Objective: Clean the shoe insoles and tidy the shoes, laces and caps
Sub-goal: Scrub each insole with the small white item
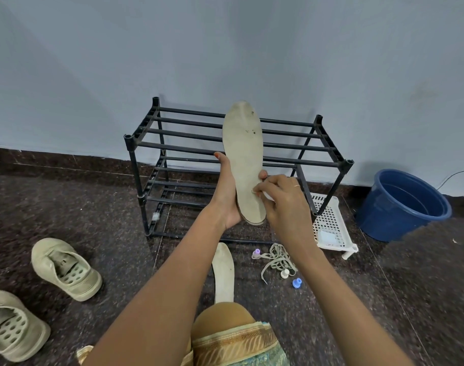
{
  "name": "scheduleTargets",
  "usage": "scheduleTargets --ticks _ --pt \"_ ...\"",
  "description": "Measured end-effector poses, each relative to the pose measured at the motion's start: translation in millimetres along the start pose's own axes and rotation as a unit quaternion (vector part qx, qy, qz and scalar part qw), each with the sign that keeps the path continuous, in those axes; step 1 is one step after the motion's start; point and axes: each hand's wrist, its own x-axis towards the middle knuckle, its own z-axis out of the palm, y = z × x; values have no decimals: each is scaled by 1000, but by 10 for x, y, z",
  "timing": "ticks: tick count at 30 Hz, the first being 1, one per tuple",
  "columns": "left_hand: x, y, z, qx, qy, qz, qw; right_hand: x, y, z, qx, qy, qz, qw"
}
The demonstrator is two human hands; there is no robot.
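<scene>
Knee point(223, 317) at lower frame edge. Floor: spare insole point(223, 273) just ahead; shoes point(64, 268) left, well apart; laces point(278, 257) and caps point(285, 273) right. Left hand point(226, 196) fingers curl round the raised insole point(242, 154) heel end. Right hand point(283, 199) fingers pinch a white piece point(268, 197) at its edge. Rack point(146, 180), basket point(331, 223), bucket point(402, 204) by the wall.

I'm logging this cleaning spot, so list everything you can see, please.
held insole: one, beige, upright before the rack
floor insole: one, beige, floor left of laces
shoes: two, olive-beige, floor at left
laces: one heap, beige, floor before basket
caps: three, purple, white, blue, around the laces
rack: one, black, against the wall
basket: one, white, floor beside rack
bucket: one, blue, far right
cloth: one, white, mostly hidden in right hand
left hand: grips held insole
right hand: pinches cloth at held insole
</scene>
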Motion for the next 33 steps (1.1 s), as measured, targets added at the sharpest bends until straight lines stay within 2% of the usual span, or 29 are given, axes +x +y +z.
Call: scheduleTargets --ticks 6,10,13,16,20,25,29,33 --pt "-2 1 -24 -7 27 16 999 -192 -45 34 36 -54 9 998" --pt "-1 -3 -27 -30 25 46 998 -286 -89 16 134 -105 85 982" --pt "5 -6 -21 -40 26 53 997 -274 -161 -20 225 -117 152 955" --pt "11 -2 -15 -40 30 48 998 -254 -226 -31 251 -115 174 945" --pt "1 -20 -3 -29 25 24 999 -191 -235 -15 207 -81 146 964" --pt "-31 -28 25 51 56 -13 997 20 -193 22 94 -4 84 992" --pt "-34 -42 47 52 72 -3 996 165 -137 44 44 37 84 995" --pt "-26 -42 17 51 80 3 995 128 -168 79 54 27 83 995"
